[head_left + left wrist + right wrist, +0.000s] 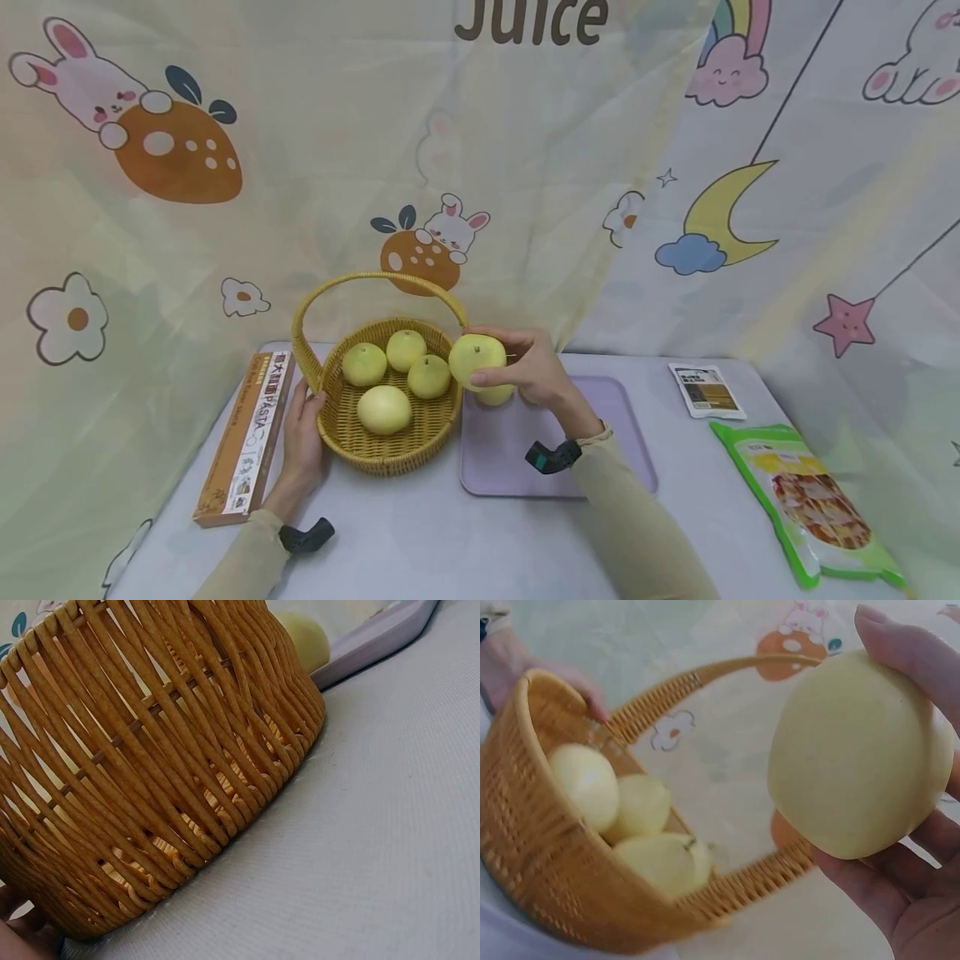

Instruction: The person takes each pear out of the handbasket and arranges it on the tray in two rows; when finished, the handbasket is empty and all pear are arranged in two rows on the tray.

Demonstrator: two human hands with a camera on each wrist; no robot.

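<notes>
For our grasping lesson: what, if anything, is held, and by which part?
Right grip holds a round pale-yellow fruit by opposite sides. Left grip touches the side of a yellow woven basket; hold unclear.

Beige sleeves [637, 517] end near black, bent wrist cameras [564, 456], the right one marked green.

I make out rough, woven wicker on the basket [386, 463] and smooth skin on the held fruit [859, 754]. The tray [517, 477] looks like matt plastic to me.
</notes>
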